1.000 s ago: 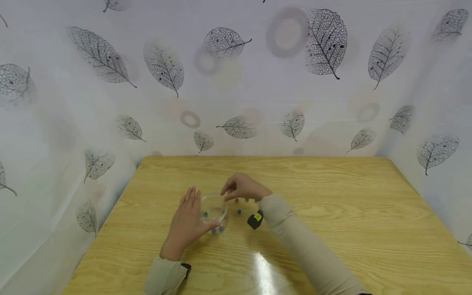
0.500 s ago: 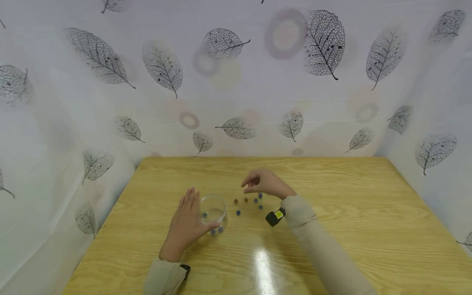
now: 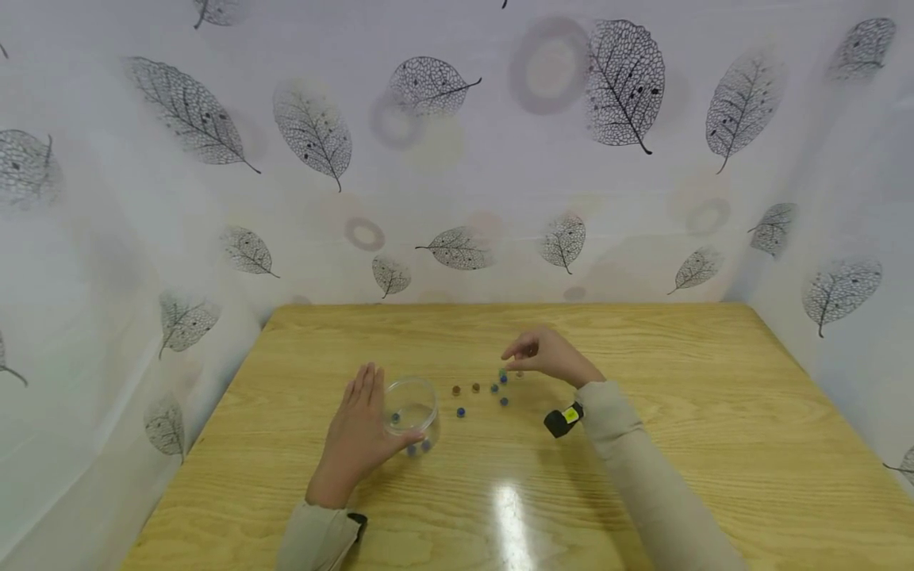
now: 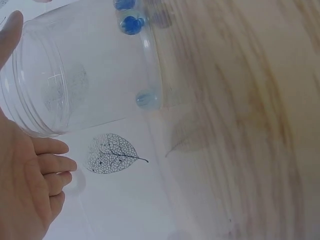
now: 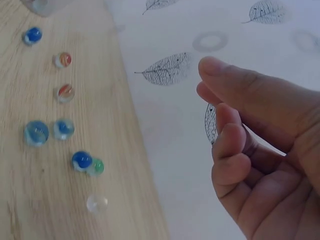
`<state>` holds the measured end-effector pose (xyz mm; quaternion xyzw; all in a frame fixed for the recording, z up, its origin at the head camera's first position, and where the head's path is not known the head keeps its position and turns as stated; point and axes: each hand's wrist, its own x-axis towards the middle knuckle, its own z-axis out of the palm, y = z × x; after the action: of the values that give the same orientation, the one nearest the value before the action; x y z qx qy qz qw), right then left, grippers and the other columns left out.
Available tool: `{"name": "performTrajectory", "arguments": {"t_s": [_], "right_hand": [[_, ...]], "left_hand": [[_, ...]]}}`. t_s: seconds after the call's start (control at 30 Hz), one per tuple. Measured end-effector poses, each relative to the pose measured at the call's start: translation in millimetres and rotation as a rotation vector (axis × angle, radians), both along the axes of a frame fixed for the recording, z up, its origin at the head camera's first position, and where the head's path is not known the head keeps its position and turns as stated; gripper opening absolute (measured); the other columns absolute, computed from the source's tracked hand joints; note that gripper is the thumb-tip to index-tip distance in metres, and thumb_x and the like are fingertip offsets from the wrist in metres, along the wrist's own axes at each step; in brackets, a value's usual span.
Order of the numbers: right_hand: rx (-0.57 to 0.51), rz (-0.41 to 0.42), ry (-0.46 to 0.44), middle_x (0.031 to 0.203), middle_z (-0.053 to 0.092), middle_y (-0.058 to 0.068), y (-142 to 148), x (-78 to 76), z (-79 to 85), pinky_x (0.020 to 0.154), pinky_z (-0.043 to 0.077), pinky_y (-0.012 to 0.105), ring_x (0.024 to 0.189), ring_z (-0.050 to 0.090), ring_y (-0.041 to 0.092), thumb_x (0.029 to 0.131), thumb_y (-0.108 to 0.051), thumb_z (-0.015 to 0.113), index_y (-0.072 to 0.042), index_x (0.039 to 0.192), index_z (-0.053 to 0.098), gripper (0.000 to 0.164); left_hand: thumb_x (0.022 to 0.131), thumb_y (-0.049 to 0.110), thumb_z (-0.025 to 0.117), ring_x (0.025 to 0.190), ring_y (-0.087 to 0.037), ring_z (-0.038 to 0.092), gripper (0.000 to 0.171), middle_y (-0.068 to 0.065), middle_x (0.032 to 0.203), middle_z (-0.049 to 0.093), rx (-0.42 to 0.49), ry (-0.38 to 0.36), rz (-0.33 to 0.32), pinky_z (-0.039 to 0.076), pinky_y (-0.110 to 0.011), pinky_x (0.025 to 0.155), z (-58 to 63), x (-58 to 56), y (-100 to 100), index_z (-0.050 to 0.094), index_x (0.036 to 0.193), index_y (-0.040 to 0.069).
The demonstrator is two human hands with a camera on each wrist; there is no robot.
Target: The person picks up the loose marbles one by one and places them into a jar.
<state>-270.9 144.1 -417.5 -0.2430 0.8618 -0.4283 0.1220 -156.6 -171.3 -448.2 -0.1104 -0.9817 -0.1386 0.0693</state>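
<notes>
Upright on the table, a clear jar [image 3: 415, 379] contains a few marbles; blue ones [image 4: 131, 25] and a paler one [image 4: 147, 99] show low through its wall. My left hand [image 3: 360, 424] rests along the jar's left side, fingers straight and thumb stretched across its near side. To the right, my right hand [image 3: 551, 355] hovers by the far end of a group of loose marbles. In the right wrist view, its thumb and bent fingers [image 5: 231, 170] show nothing between them. A green marble [image 5: 96, 166], a dark blue marble [image 5: 81, 160] and a clear marble [image 5: 97, 203] lie nearest it.
Between jar and right hand lie a blue marble [image 3: 460, 412], two orange-red marbles [image 5: 65, 93] and more blue marbles [image 5: 36, 132]. The wooden table [image 3: 678, 412] reaches back to a leaf-patterned sheet [image 3: 485, 174]. A black device [image 3: 560, 422] sits at the right wrist.
My right hand has moved right, from the jar's rim past the loose marbles to their far end, uncovering them. The left hand stays at the jar.
</notes>
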Motion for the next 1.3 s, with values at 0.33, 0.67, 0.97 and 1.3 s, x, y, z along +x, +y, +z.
{"name": "performTrajectory", "arguments": {"t_s": [0.33, 0.67, 0.97, 1.3], "right_hand": [[-0.01, -0.059, -0.016, 0.085, 0.067, 0.006, 19, -5.2, -16.2, 0.065, 0.05, 0.025, 0.071, 0.055, 0.012, 0.081, -0.016, 0.073, 0.002, 0.1, 0.071, 0.026], [-0.016, -0.094, -0.015, 0.09, 0.069, 0.013, 27, -9.1, -29.7, 0.061, 0.047, 0.02, 0.07, 0.053, 0.011, 0.081, -0.015, 0.073, 0.002, 0.099, 0.072, 0.024], [-0.024, -0.127, -0.032, 0.085, 0.068, 0.009, 29, -12.4, -43.2, 0.059, 0.045, 0.022, 0.069, 0.052, 0.013, 0.081, -0.015, 0.073, 0.0, 0.098, 0.073, 0.022], [-0.021, -0.167, -0.062, 0.079, 0.066, 0.004, 31, -15.6, -58.4, 0.06, 0.045, 0.021, 0.068, 0.051, 0.012, 0.08, -0.015, 0.074, -0.002, 0.094, 0.074, 0.019]], "left_hand": [[0.069, 0.074, 0.061, 0.144, -0.04, 0.016, 0.12, -0.027, 0.153, 0.017, -0.026, 0.036, 0.01, 0.018, -0.051, 0.118, -1.5, 2.4, -4, 0.021, 0.145, -0.01], [0.067, 0.073, 0.063, 0.143, -0.04, 0.017, 0.122, -0.028, 0.152, 0.019, -0.037, 0.037, 0.02, 0.019, -0.05, 0.118, -3.1, 2.1, -6, 0.02, 0.145, -0.01], [0.065, 0.071, 0.067, 0.143, -0.04, 0.019, 0.121, -0.028, 0.152, 0.021, -0.026, 0.042, 0.028, 0.02, -0.05, 0.118, -2.6, 2.5, -3, 0.025, 0.143, -0.011], [0.067, 0.072, 0.064, 0.143, -0.04, 0.018, 0.119, -0.028, 0.152, 0.021, -0.022, 0.049, 0.026, 0.02, -0.049, 0.118, -4.4, 2.8, -3, 0.025, 0.144, -0.011]]}}
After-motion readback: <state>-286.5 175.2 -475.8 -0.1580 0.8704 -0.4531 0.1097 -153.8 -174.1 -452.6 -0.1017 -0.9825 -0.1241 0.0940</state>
